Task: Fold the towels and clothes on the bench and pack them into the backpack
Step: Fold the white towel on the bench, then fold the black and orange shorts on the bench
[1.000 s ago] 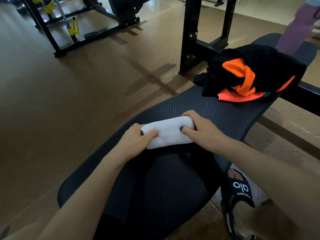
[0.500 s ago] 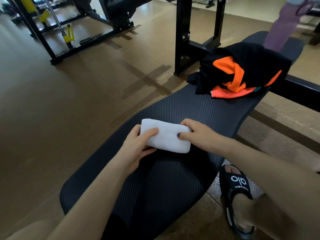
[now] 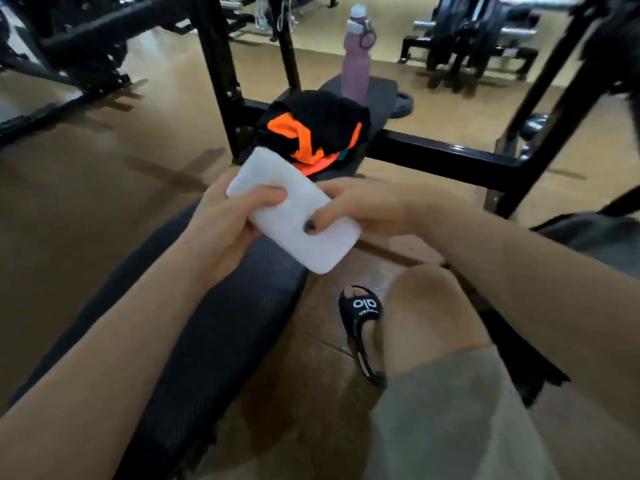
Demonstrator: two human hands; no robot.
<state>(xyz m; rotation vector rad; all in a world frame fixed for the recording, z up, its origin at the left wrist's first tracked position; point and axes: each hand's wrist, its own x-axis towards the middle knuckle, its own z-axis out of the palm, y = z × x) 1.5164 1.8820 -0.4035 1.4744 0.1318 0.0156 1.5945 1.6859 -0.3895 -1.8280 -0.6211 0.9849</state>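
Gym floor w/ black padded bench [image 3: 214, 327]. Folded white towel [image 3: 294, 216] held up above the bench edge, left hand [image 3: 225, 223] and right hand [image 3: 367, 209] both gripping it. Black/orange clothes [image 3: 318, 133] piled at 12 o'clock, pink bottle [image 3: 356, 60] just behind.

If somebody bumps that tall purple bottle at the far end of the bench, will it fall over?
Probably, yes. The purple bottle stands upright and is tall and narrow, so a sideways nudge would likely tip it. It looks round, so once down it may roll off the bench. The heap of black and orange clothes in front of it might stop a roll that way.
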